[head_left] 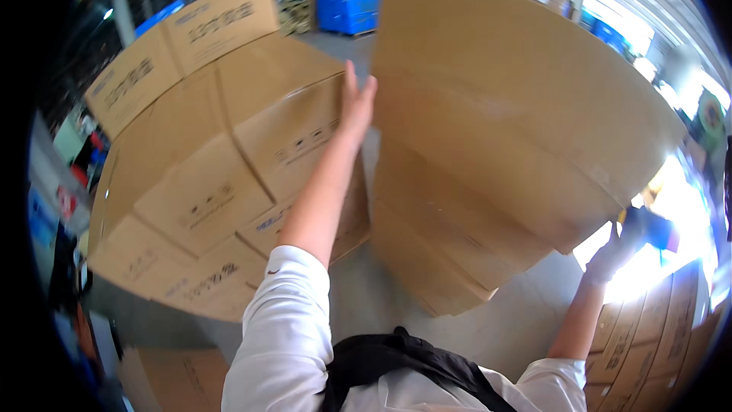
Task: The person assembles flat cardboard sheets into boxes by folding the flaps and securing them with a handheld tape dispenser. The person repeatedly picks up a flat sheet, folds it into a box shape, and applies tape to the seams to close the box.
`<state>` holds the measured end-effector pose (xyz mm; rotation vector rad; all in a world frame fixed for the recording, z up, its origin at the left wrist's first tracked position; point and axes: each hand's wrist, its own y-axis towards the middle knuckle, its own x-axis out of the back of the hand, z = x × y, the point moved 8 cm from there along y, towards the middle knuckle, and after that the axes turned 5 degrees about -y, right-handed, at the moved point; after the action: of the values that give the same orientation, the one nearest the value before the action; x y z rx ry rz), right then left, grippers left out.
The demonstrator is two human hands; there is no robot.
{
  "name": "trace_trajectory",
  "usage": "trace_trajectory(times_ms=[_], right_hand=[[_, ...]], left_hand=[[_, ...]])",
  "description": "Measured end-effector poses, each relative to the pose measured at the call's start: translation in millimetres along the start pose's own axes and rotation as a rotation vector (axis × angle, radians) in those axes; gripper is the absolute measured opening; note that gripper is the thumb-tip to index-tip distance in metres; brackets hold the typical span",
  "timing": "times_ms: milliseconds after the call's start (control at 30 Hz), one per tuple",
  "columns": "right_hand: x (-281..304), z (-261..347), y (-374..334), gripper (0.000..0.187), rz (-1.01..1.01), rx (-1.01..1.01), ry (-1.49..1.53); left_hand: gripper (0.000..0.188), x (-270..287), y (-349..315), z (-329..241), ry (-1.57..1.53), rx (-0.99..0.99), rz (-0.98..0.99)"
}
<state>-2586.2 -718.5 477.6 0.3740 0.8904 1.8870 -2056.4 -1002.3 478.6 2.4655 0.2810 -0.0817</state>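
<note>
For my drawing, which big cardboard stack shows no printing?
The tall, plain brown cardboard stack between the left hand and right hand; printed brown cardboard stacks stand left and lower right.

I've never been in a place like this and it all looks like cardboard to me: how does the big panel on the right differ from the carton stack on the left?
The carton stack shows dark printing; the visible face of the cardboard panel looks plain. The stack has seams between several boxes, while the panel is one broad surface. Both are brown cardboard.
</note>
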Motion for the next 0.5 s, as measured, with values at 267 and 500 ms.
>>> trace_trajectory(times_ms=[267,500], right_hand=[[36,88,-126,0.052,0.055,0.485,-0.462],[-93,216,-390,0.047,0.759,-0.268,0.465]], left_hand=[[0.062,229,-446,113,0.528,0.754,0.230],[0.029,487,-1163,-123,1.315,1.747,0.215]])
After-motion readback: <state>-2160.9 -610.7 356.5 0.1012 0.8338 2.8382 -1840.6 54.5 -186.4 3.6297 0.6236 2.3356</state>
